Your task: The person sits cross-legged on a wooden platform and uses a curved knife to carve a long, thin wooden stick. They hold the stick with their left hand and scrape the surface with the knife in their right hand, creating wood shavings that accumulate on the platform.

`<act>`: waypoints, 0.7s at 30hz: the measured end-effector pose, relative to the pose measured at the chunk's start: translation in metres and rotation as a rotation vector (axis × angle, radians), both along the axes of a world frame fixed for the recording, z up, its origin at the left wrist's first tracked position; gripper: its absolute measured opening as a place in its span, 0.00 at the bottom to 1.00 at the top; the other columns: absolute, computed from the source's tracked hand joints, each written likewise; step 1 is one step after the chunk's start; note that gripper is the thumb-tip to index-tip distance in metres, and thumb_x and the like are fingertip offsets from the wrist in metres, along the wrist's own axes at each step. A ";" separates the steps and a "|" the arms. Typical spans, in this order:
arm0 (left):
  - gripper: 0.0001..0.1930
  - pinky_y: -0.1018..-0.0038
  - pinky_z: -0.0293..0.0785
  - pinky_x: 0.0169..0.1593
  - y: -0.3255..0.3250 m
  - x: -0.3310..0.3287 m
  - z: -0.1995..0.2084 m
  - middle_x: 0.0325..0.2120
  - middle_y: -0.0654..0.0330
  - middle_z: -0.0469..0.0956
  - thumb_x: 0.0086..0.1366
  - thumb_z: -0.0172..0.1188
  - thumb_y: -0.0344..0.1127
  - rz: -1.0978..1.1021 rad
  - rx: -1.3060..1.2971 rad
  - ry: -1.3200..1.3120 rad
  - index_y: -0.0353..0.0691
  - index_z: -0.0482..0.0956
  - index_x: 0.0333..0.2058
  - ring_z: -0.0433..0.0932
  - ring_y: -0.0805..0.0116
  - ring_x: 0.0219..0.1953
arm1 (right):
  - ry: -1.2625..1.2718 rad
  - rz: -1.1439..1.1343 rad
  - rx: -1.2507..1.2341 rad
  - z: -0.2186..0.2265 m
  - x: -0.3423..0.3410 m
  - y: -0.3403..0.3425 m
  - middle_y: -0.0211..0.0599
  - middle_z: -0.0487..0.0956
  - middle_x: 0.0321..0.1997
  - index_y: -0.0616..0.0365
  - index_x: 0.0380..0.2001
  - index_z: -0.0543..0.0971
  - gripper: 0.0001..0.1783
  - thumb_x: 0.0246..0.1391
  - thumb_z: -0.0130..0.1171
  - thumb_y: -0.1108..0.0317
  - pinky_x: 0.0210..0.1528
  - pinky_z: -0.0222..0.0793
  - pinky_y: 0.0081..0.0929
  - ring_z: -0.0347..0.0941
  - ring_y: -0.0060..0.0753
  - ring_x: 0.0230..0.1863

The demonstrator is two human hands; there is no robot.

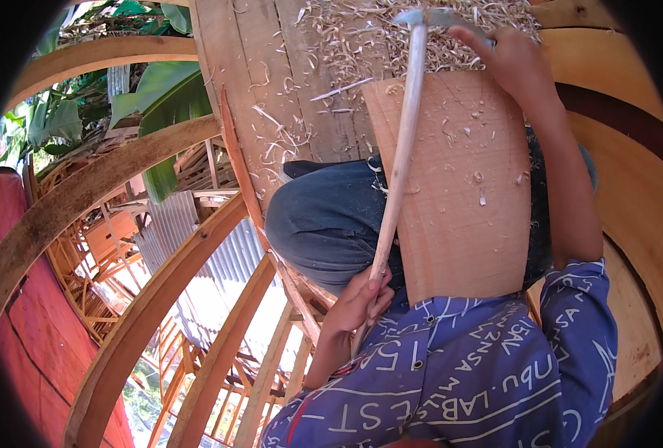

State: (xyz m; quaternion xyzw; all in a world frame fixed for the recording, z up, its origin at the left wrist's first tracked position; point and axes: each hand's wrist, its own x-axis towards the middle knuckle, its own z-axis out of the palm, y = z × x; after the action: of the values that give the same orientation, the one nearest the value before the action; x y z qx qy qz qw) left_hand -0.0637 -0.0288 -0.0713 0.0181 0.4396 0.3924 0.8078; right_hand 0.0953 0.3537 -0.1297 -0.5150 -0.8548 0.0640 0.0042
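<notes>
A long, pale, slightly bent wooden stick [404, 142] slants from my lap up to the far side. Near its lower end, my left hand [359, 299] is closed around it. My right hand [516, 63] grips a knife whose grey blade [443, 18] lies across the stick's far end. The thumb of that hand stretches along toward the blade; the handle is hidden in the fist. Under the stick, a broad flat wooden board [462, 194] rests on my lap, with small shavings scattered over it.
Curled wood shavings [346, 37] are heaped on the plank floor [256, 67] beyond the board. Curved wooden ribs [159, 299] rise on the left, with gaps between them. Corrugated metal sheets [234, 243] and green leaves [171, 97] show outside. Curved planks [608, 75] wall the right side.
</notes>
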 end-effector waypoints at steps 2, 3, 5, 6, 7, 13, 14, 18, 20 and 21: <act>0.27 0.84 0.54 0.13 -0.003 0.001 0.000 0.13 0.68 0.56 0.64 0.47 0.64 -0.037 0.100 0.030 0.42 0.59 0.33 0.56 0.81 0.11 | -0.017 -0.013 0.073 -0.016 0.047 0.040 0.47 0.72 0.14 0.67 0.18 0.77 0.46 0.48 0.46 0.25 0.30 0.69 0.41 0.73 0.44 0.20; 0.28 0.84 0.54 0.13 -0.008 0.000 -0.001 0.12 0.68 0.56 0.63 0.47 0.65 -0.024 0.076 -0.038 0.42 0.59 0.33 0.56 0.82 0.10 | -0.005 -0.056 0.057 -0.020 0.068 0.054 0.47 0.71 0.13 0.67 0.18 0.77 0.46 0.49 0.45 0.25 0.30 0.69 0.41 0.72 0.44 0.20; 0.29 0.85 0.53 0.13 -0.008 -0.007 -0.007 0.12 0.69 0.56 0.62 0.48 0.67 0.002 0.039 -0.166 0.42 0.59 0.32 0.55 0.82 0.10 | 0.087 -0.332 -0.180 -0.013 0.094 0.079 0.45 0.70 0.12 0.68 0.18 0.76 0.45 0.51 0.45 0.26 0.29 0.67 0.40 0.69 0.43 0.18; 0.29 0.85 0.53 0.13 -0.009 -0.009 -0.008 0.11 0.69 0.56 0.62 0.47 0.67 0.021 0.030 -0.204 0.43 0.59 0.32 0.55 0.82 0.09 | 0.089 -0.317 -0.171 -0.006 0.082 0.066 0.45 0.69 0.12 0.67 0.17 0.75 0.45 0.51 0.45 0.27 0.28 0.65 0.39 0.68 0.43 0.18; 0.30 0.85 0.52 0.13 -0.008 -0.011 -0.010 0.11 0.69 0.57 0.61 0.47 0.68 0.038 0.021 -0.243 0.43 0.58 0.31 0.55 0.81 0.09 | 0.092 -0.305 -0.161 0.002 0.075 0.044 0.44 0.68 0.12 0.67 0.17 0.75 0.44 0.51 0.46 0.27 0.27 0.64 0.39 0.68 0.42 0.18; 0.30 0.85 0.51 0.14 -0.019 -0.012 -0.018 0.09 0.70 0.58 0.60 0.48 0.69 0.100 -0.001 -0.376 0.44 0.58 0.32 0.57 0.82 0.08 | 0.139 -0.038 -0.332 0.058 0.009 -0.085 0.50 0.73 0.13 0.65 0.17 0.80 0.43 0.45 0.51 0.26 0.28 0.71 0.39 0.75 0.49 0.21; 0.30 0.85 0.51 0.14 -0.017 -0.012 -0.017 0.08 0.70 0.58 0.60 0.48 0.69 0.087 -0.002 -0.368 0.44 0.58 0.32 0.56 0.82 0.08 | 0.161 0.009 -0.360 0.062 0.001 -0.097 0.50 0.73 0.13 0.65 0.17 0.79 0.43 0.45 0.52 0.27 0.27 0.71 0.39 0.75 0.49 0.21; 0.30 0.85 0.50 0.14 -0.014 -0.012 -0.015 0.08 0.70 0.58 0.59 0.49 0.69 0.068 -0.034 -0.350 0.44 0.58 0.31 0.56 0.82 0.07 | 0.162 0.073 -0.370 0.048 -0.008 -0.101 0.49 0.72 0.12 0.65 0.14 0.78 0.43 0.43 0.53 0.26 0.25 0.71 0.38 0.75 0.48 0.19; 0.30 0.85 0.50 0.13 -0.013 -0.012 -0.013 0.08 0.70 0.57 0.59 0.49 0.70 0.070 -0.048 -0.343 0.44 0.58 0.31 0.55 0.82 0.07 | 0.107 0.033 -0.367 0.050 -0.011 -0.084 0.48 0.73 0.14 0.65 0.19 0.80 0.42 0.43 0.55 0.28 0.27 0.70 0.38 0.75 0.47 0.21; 0.30 0.85 0.50 0.13 -0.010 -0.011 -0.012 0.08 0.70 0.57 0.59 0.49 0.70 0.070 -0.047 -0.337 0.44 0.58 0.31 0.55 0.82 0.07 | 0.080 0.017 -0.365 0.050 -0.013 -0.076 0.48 0.74 0.14 0.65 0.21 0.81 0.41 0.42 0.56 0.28 0.29 0.70 0.38 0.76 0.47 0.22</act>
State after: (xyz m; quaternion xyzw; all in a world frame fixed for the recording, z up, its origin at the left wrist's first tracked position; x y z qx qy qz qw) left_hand -0.0748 -0.0393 -0.0838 -0.0820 0.3071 0.4073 0.8562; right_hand 0.0824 0.2774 -0.0799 -0.4971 -0.8324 0.2385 -0.0559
